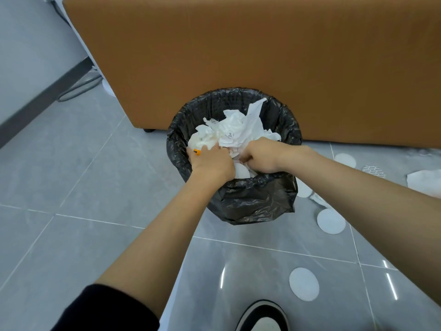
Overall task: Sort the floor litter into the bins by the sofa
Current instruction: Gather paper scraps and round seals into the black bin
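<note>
A round bin (253, 199) lined with a black bag stands on the grey tiles against the brown sofa (238, 56). It is heaped with crumpled white paper and tissue (233, 130). Both my hands are inside its near rim, on top of the heap. My left hand (212, 161) lies palm down with its fingers spread over the paper, next to a small orange-tipped item (197, 152). My right hand (259, 156) has its fingers curled down into the paper, the fingertips hidden in it.
White round pads lie on the floor at the right: one (331, 221) beside the bin, one (304, 284) nearer me, one (345, 160) by the sofa. A crumpled tissue (427, 182) and a floor drain (373, 170) are at far right. My shoe (262, 316) is below.
</note>
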Demonstrator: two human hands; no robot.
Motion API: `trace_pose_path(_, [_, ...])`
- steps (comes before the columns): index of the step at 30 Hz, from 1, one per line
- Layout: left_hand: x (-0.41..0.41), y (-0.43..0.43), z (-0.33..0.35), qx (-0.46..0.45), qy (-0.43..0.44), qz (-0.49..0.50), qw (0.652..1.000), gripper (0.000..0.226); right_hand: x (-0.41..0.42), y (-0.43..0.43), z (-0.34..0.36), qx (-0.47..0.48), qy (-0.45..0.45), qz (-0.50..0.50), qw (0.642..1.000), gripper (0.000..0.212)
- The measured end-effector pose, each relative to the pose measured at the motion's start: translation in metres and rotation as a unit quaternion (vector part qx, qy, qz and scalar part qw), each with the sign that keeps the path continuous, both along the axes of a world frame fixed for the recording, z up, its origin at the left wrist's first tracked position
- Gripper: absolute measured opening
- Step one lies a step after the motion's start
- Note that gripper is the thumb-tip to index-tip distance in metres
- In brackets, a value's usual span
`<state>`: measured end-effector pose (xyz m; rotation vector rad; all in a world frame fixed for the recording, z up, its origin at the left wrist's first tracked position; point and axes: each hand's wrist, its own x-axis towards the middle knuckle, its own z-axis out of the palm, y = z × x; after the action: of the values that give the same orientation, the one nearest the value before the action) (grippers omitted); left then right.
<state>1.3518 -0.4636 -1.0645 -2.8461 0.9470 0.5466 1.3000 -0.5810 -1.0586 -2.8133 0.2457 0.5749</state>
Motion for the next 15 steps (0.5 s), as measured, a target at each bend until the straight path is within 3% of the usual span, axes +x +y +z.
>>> trace_pose_path(5, [-0.013,0.003,0.005,-0.066,-0.089,0.051,0.993,0.042,-0.012,-0.008,0.010,-0.030,-0.145,-0.034,0.988,0.033])
trace_pose_path(8, [-0.015,0.005,0.007,-0.145,-0.139,0.090,0.975,0.046,-0.020,-0.010,0.016,-0.001,-0.222,-0.063,0.973,0.029])
trace_pose_path(12, [-0.024,0.010,0.009,-0.233,-0.135,0.118,0.956,0.079,-0.039,-0.014,0.014,0.063,-0.316,-0.119,0.939,0.021])
trace_pose_path(15, [-0.038,0.010,0.011,-0.281,-0.124,0.096,0.947,0.083,-0.062,-0.014,0.007,0.069,-0.375,-0.165,0.910,0.020])
